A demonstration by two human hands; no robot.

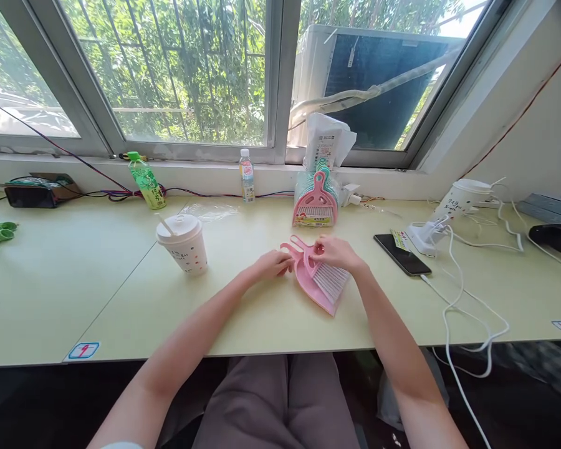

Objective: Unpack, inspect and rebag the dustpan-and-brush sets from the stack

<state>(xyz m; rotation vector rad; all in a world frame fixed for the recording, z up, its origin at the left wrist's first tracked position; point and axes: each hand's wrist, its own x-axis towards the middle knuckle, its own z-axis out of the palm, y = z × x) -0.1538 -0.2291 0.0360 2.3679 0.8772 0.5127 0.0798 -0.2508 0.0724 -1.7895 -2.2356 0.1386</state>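
A small pink dustpan (312, 290) lies on the pale yellow-green table in front of me. A pink hand brush (331, 282) with whitish bristles rests in it, both handles pointing away from me. My left hand (273, 265) is closed at the left side of the dustpan, its fingertips on the handle end. From the right, my right hand (336, 253) grips the brush near its handle, a red round spot showing at the fingers. Just beyond stands a packed stack of similar dustpan-and-brush sets (316, 202), pink in front and green behind.
A lidded paper cup (187, 249) stands left of my hands, with a green bottle (147, 181) and a small clear bottle (247, 176) behind. On the right are a phone (401, 255), a power strip (421, 238), loose white cables and another cup (460, 199).
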